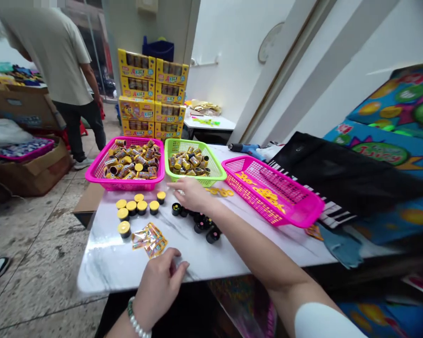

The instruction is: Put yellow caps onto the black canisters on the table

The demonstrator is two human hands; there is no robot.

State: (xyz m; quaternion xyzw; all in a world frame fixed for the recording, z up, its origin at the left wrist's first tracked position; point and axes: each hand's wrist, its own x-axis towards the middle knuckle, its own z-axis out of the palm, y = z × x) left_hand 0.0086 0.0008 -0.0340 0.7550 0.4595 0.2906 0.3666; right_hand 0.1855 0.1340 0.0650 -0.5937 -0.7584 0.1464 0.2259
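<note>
My left hand [161,281] is over the table's front edge, loosely curled, thumb apart from the fingers, with nothing visible in it. Just beyond lie small printed stickers or labels [150,239]. My right hand [191,193] stretches across the table in front of the green basket [197,180]; its fingers are apart and nothing shows in them. Beneath that hand and forearm are several black caps [212,234], partly covered by the arm. To the left stand several black pieces with yellow tops [142,207]. Yellow plastic pieces [220,192] lie right of my right hand.
A pink basket [125,184] and the green one hold small printed barrels. Another pink basket [303,213] contains yellow pieces. Behind are stacked yellow boxes [137,110]; a blue power tool [245,148] and black bag [303,164] are rightward. A person [61,61] stands back left.
</note>
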